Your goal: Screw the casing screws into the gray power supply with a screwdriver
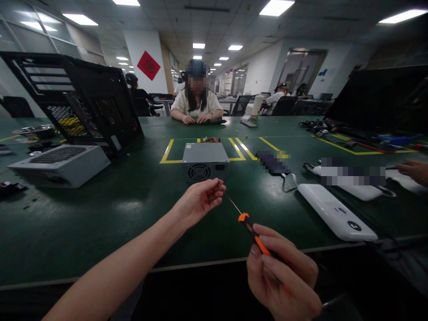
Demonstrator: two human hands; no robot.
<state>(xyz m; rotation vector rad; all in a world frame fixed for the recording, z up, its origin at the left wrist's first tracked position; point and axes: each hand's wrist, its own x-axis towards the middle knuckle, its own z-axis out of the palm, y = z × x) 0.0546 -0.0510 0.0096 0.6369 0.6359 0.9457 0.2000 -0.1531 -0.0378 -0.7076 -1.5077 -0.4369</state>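
My right hand (284, 272) grips a screwdriver (248, 224) by its orange and black handle. The thin metal shaft points up and left, away from me. At its tip, the thumb and index finger of my left hand (200, 200) are pinched together, the other fingers loosely curled. Whether they hold the tip itself or something small on it is too fine to make out. Just beyond my left hand, a grey computer power supply (205, 154) rests on the green table (140, 232), its fan grille and socket facing me and some cables behind it.
To the left stand a black computer case (96, 102) and another power supply (62, 165). White power banks (334, 209) with cables lie at right, near another person's hand (414, 171). Across the table sits a person (197, 102). A dark monitor (384, 98) stands far right.
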